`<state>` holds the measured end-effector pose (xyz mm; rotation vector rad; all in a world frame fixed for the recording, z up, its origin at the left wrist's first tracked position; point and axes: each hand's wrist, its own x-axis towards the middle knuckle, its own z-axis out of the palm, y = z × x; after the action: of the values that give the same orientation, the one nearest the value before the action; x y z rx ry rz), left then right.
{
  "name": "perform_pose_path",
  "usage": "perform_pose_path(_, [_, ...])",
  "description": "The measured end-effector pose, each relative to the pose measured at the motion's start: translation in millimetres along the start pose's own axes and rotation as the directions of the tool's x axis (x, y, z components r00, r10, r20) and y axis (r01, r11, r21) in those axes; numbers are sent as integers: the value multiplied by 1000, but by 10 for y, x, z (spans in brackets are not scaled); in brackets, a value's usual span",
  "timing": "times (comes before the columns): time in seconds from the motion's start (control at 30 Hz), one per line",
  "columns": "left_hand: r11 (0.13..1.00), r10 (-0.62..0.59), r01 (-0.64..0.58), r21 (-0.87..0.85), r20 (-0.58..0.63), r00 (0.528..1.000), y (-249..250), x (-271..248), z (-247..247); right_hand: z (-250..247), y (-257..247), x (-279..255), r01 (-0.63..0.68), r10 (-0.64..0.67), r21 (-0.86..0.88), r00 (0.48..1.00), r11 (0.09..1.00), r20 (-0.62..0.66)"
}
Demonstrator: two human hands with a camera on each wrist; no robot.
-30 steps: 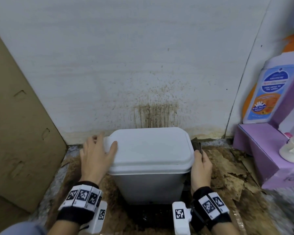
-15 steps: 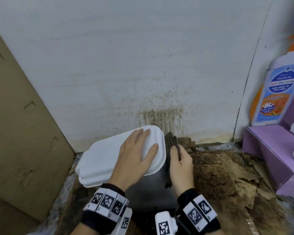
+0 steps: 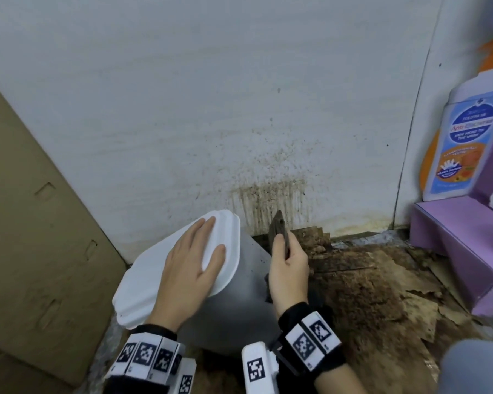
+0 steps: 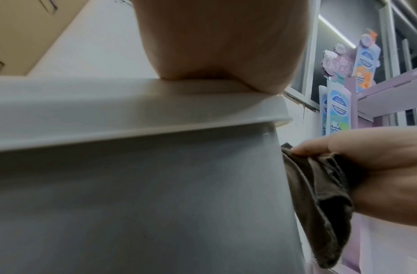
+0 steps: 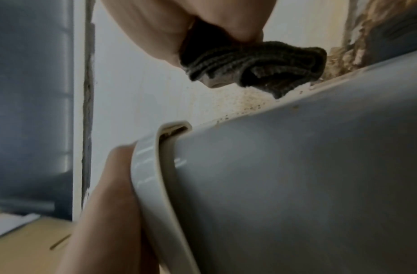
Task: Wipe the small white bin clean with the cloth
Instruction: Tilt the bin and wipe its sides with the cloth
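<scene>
The small white bin [image 3: 239, 302] leans to the left on the dirty floor, its lid [image 3: 143, 282] closed. My left hand [image 3: 194, 263] lies flat on the lid with straight fingers, and its palm [image 4: 217, 46] presses the lid [image 4: 109, 103]. My right hand [image 3: 289, 268] grips a folded dark brown cloth [image 3: 281, 233] against the bin's right side wall. The cloth [image 4: 320, 191] hangs beside the grey wall [image 4: 132, 204]. From the right wrist, the cloth [image 5: 254, 63] sits just above the wall's speckled edge [image 5: 296, 166].
A stained white wall [image 3: 239, 109] stands right behind the bin. Cardboard [image 3: 26, 223] leans at the left. A purple shelf [image 3: 461, 240] with a blue-labelled bottle [image 3: 464, 143] is at the right. The floor [image 3: 367, 302] is brown with peeling, torn patches.
The bin has turned and tipped over to the left. My left hand went from the lid's left end onto its top, and my right hand with the cloth rose along the bin's side.
</scene>
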<state>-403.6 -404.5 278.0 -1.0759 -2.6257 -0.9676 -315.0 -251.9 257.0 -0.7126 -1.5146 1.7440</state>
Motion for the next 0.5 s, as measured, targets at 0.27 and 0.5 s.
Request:
perform_pose_path(0.27, [999,-1,0,-32,-20,1000,-100,-29,-39,336,18,-214,88,-11,-226,946,970,324])
perform_pose_path(0.5, [997,-34,31,-73,-43,999,-187,-8,-94,227,119,-115,324,-124,-329,853,887,506])
